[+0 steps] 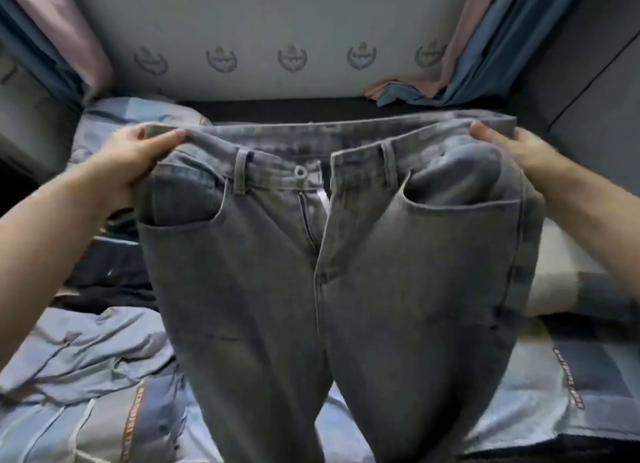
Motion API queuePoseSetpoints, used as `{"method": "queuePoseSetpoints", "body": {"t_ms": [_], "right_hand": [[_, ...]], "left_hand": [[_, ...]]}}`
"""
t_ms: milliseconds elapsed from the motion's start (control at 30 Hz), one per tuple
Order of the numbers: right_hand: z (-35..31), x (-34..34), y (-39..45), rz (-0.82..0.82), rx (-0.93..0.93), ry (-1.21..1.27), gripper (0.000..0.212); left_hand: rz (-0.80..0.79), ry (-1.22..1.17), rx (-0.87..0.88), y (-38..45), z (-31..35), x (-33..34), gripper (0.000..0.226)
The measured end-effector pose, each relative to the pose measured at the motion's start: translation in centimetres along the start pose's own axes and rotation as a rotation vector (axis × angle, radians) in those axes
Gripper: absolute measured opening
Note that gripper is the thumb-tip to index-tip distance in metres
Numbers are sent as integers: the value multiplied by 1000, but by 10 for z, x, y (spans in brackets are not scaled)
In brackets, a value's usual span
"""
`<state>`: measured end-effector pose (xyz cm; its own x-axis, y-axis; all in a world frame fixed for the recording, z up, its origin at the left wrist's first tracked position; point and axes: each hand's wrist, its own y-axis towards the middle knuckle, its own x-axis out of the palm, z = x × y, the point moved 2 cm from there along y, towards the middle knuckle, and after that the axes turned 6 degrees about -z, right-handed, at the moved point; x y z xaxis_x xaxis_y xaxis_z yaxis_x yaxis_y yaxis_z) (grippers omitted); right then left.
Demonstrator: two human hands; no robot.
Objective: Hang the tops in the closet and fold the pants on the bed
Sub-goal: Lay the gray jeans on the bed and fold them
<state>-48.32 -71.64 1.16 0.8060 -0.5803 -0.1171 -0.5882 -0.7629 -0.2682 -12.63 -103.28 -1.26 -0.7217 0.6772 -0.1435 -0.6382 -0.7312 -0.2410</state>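
I'm holding the jeans (346, 272) up over the bed (86, 376) w/ both hands, legs hanging below my grip toward me. Left hand (135, 161) is pinching the waistband corner, thumb on top; right hand (509, 150) is gripping the opposite corner, fingers tucked behind the denim. Fly's hanging open btwn them. Denim's prob heavy-ish, limp, not slippery, so waistband corners are looking like the best hold. Beyond my grip, the headboard (277, 22).
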Motion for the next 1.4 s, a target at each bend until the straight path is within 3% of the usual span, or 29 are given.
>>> {"method": "queuePoseSetpoints", "body": {"t_ms": [100,167,233,267,333,433,533,633,800,833,900,1000,1067,1133,1233,1333,1400], "right_hand": [[-18,28,136,267,-93,29,27],[16,48,209,321,-31,121,30],[87,63,255,312,86,59,31],[129,65,264,324,160,-72,32],[231,76,259,297,280,-298,30],[364,93,225,195,448,-424,36],[454,101,198,105,560,-497,44],[509,114,176,27,626,-562,44],[555,144,157,-67,734,-650,30],[560,149,157,-84,741,-729,30],[572,158,152,-57,744,-922,52],[581,171,141,14,783,-1015,74],[589,178,134,15,806,-1067,71],[596,176,132,-1,751,-1136,51],[601,162,138,2,617,-1086,23],[606,136,131,36,543,-763,18],[604,109,124,21,504,-557,14]], "left_hand": [[223,3,95,138,12,12,17],[289,114,98,211,-28,20,18],[337,361,-37,245,-102,30,63],[341,472,-105,247,-139,34,74],[232,587,-227,237,-234,44,76],[6,697,-465,201,-368,56,69],[-188,808,-624,157,-466,64,63],[-346,936,-661,120,-531,79,65],[-696,1268,-780,70,-586,109,75],[-685,1335,-796,68,-586,114,70],[-634,1490,-797,68,-576,127,58],[-534,1654,-546,70,-557,157,45],[-460,1538,-280,66,-549,181,31],[-442,1249,-148,54,-548,206,21],[-402,711,-333,40,-557,242,19],[-370,287,-641,23,-579,285,8],[-366,-15,-763,12,-590,314,16]]}}
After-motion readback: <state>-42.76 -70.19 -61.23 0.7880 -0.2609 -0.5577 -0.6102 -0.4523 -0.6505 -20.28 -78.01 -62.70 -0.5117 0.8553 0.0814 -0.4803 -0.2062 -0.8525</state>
